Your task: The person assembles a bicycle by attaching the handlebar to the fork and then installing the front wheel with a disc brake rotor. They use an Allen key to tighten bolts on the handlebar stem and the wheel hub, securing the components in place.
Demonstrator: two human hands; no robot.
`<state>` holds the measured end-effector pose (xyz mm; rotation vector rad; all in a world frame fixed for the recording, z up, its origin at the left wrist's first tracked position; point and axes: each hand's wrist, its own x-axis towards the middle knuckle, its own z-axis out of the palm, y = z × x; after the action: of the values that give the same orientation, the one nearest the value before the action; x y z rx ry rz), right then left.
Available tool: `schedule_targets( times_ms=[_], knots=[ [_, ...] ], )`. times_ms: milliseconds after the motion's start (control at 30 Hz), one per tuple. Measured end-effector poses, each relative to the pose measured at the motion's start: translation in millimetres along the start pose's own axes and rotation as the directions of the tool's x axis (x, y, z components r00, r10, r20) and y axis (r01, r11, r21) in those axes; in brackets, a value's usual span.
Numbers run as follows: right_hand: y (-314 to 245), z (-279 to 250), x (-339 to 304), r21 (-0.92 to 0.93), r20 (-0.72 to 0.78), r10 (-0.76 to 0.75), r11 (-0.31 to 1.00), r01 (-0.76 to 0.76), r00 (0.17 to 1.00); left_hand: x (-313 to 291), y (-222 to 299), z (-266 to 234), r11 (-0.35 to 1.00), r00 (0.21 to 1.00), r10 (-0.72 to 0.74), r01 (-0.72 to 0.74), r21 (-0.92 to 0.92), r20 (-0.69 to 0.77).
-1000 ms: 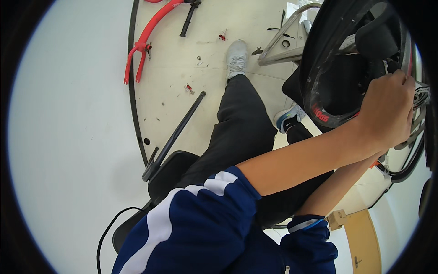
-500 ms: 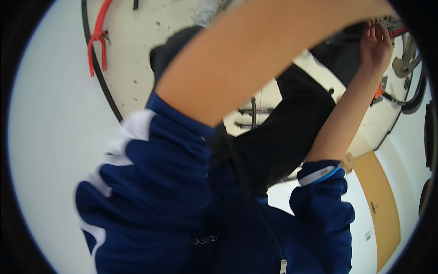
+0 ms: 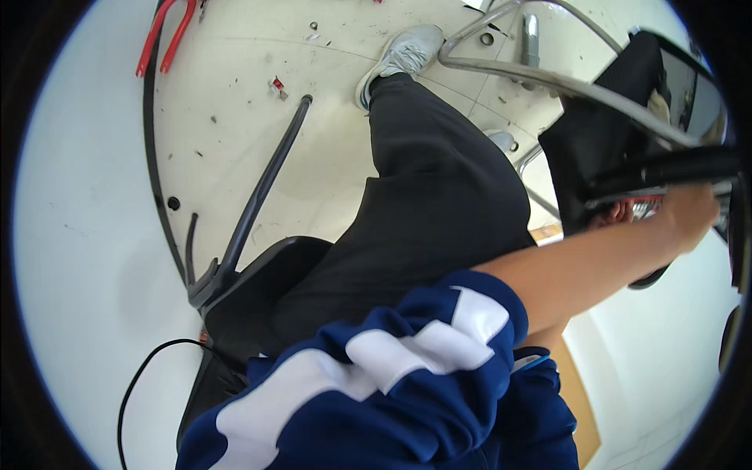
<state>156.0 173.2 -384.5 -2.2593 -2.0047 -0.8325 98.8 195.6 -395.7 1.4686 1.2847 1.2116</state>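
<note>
My left hand [image 3: 693, 215] is at the far right, beside a black bar-like piece [image 3: 666, 171] and a small red and white part [image 3: 647, 205]. Its fingers are hidden, so its grip cannot be made out. My left forearm crosses in front of my right arm [image 3: 551, 337], leaving only a strip of that arm bare. Reddish fingertips [image 3: 620, 211] just above the left forearm seem to be my right hand, close to the same black piece. What they hold is hidden.
A bent silver metal tube frame [image 3: 548, 77] crosses the upper right, with dark cloth-like material [image 3: 591, 133] beside it. A red bicycle fork [image 3: 167, 39] lies upper left. A black chair-like frame [image 3: 262, 188] stands left of my leg. Small debris [image 3: 278, 86] dots the floor.
The view has shifted, bringing my leg and the silver tube frame into sight. My left arm now reaches lower across to the right, covering most of my right arm.
</note>
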Motion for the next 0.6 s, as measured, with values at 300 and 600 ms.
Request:
schedule_targets(
  times_ms=[300, 600],
  knots=[
    [-58, -39, -4, -0.006, 0.004, 0.038, 0.999, -0.038, 0.999, -6, -4, -37, 0.998, 0.994, 0.057, -0.057, 0.002, -0.090],
    [-68, -38, -1, -0.355, 0.027, 0.070, 0.933, -0.056, 0.997, -29, 4, -11, 0.992, 0.987, 0.128, -0.129, -0.007, -0.094]
  ],
)
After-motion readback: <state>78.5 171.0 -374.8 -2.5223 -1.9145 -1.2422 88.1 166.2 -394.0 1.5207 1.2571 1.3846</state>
